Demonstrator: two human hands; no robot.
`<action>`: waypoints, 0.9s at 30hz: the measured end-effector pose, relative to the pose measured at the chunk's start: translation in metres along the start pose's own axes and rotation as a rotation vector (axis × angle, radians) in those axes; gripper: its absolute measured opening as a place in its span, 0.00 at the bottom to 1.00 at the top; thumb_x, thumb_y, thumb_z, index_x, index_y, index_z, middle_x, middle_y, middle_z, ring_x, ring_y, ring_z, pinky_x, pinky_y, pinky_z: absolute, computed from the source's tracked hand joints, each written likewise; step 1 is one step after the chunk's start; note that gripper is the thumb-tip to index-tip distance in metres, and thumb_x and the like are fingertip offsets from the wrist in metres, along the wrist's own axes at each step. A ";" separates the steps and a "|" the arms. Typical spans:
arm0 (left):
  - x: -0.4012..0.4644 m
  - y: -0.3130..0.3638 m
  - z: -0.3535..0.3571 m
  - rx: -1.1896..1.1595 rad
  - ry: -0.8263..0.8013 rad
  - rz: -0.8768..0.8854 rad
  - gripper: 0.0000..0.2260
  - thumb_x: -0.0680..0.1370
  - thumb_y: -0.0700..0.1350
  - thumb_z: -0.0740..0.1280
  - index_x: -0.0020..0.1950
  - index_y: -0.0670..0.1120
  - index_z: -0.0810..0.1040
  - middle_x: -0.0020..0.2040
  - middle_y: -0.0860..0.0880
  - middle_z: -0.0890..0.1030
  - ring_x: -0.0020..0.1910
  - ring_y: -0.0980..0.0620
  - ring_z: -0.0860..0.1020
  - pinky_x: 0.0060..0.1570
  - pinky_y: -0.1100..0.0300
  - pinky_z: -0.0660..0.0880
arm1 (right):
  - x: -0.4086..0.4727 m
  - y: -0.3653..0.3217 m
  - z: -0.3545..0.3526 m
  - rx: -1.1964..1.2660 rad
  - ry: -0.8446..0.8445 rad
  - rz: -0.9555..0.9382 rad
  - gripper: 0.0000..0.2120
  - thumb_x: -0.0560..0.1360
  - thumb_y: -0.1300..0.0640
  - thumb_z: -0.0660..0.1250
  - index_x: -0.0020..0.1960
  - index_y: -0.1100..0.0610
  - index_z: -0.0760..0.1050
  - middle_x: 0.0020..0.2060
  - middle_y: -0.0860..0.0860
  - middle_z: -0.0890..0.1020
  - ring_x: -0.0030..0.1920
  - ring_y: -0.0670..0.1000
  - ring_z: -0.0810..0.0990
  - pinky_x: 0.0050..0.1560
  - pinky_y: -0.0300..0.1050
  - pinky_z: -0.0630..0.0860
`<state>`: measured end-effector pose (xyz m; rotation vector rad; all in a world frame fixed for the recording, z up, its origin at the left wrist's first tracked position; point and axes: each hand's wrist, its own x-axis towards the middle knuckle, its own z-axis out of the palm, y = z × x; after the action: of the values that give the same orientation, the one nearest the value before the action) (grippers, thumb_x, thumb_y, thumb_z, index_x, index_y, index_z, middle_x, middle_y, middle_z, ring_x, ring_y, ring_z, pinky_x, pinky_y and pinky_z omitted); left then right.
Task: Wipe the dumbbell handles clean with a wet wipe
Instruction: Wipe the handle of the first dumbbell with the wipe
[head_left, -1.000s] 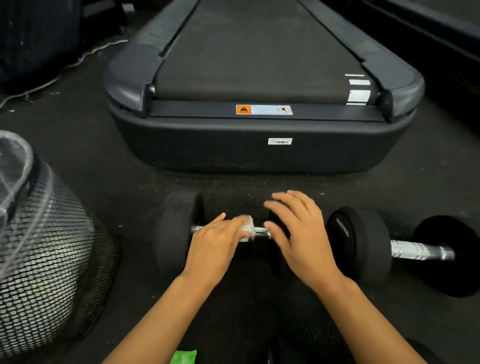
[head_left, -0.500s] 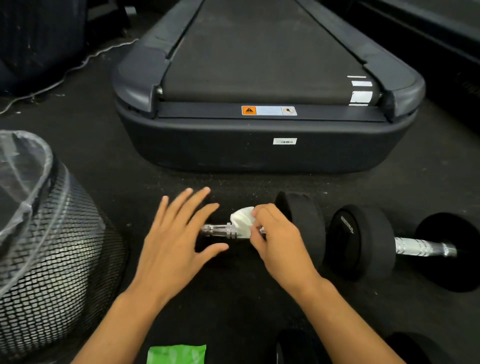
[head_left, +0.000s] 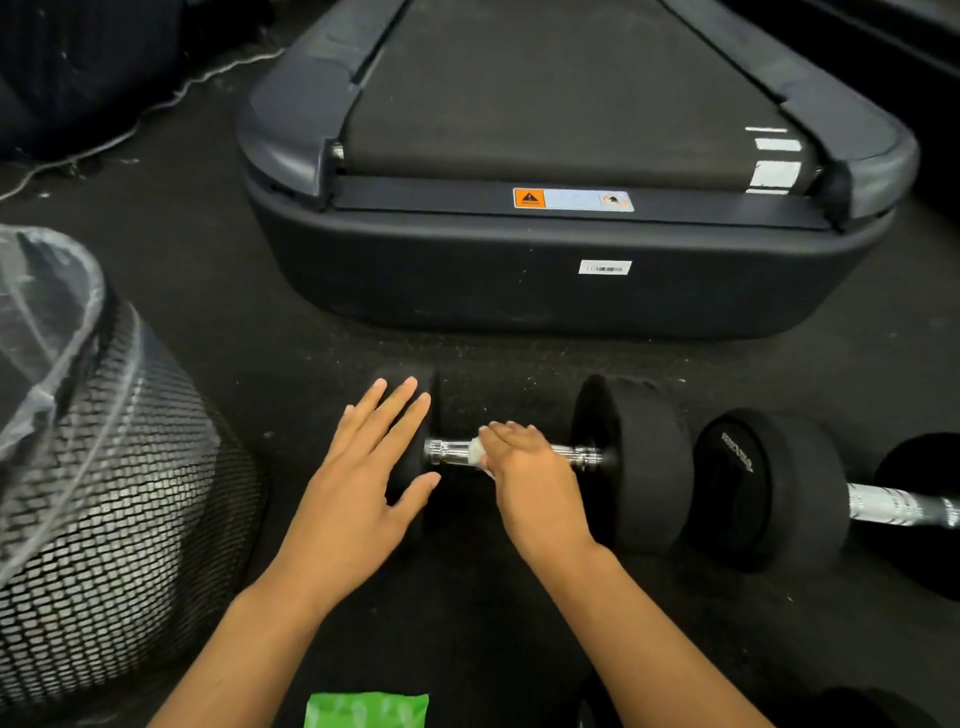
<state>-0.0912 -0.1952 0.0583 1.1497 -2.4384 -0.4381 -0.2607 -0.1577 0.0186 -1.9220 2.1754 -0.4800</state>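
A black dumbbell (head_left: 634, 462) with a chrome handle (head_left: 449, 452) lies on the dark floor in front of me. My left hand (head_left: 363, 483) lies flat with straight fingers on its left weight. My right hand (head_left: 530, 478) is curled over the handle's middle and presses a white wet wipe (head_left: 477, 454) against it; only an edge of the wipe shows under the fingers. A second black dumbbell (head_left: 769, 488) with a chrome handle (head_left: 898, 506) lies just to the right, untouched.
A treadmill's rear end (head_left: 571, 280) stands close behind the dumbbells. A black mesh bin (head_left: 119, 519) with a clear liner stands at the left. A green wipe packet (head_left: 366, 709) lies at the bottom edge. More dark weights (head_left: 878, 709) show at the bottom right.
The wipe passed from my left hand to my right. My left hand moved onto the left weight, and my right hand has slid the wipe leftward along the handle.
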 end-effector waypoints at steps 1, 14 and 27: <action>0.000 -0.001 0.000 -0.003 0.001 0.001 0.31 0.74 0.50 0.66 0.73 0.55 0.55 0.75 0.59 0.53 0.74 0.62 0.44 0.71 0.59 0.43 | -0.002 0.003 0.004 0.012 0.036 -0.033 0.22 0.65 0.69 0.73 0.59 0.62 0.77 0.56 0.58 0.80 0.58 0.58 0.78 0.63 0.53 0.69; -0.004 0.001 -0.004 -0.070 -0.012 -0.007 0.31 0.74 0.50 0.68 0.73 0.56 0.56 0.74 0.60 0.54 0.74 0.63 0.45 0.71 0.64 0.40 | 0.010 -0.018 -0.015 0.037 -0.087 -0.084 0.19 0.78 0.62 0.58 0.68 0.55 0.70 0.64 0.54 0.74 0.65 0.54 0.71 0.65 0.47 0.66; -0.002 0.001 -0.004 -0.129 0.011 -0.034 0.31 0.73 0.49 0.69 0.73 0.55 0.59 0.74 0.61 0.56 0.73 0.64 0.45 0.72 0.58 0.44 | 0.006 -0.027 -0.011 -0.075 -0.101 -0.175 0.18 0.76 0.65 0.57 0.66 0.61 0.71 0.62 0.58 0.76 0.62 0.59 0.74 0.66 0.49 0.65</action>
<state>-0.0889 -0.1933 0.0622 1.1373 -2.3467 -0.5889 -0.2408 -0.1648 0.0391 -2.1379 2.0008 -0.3256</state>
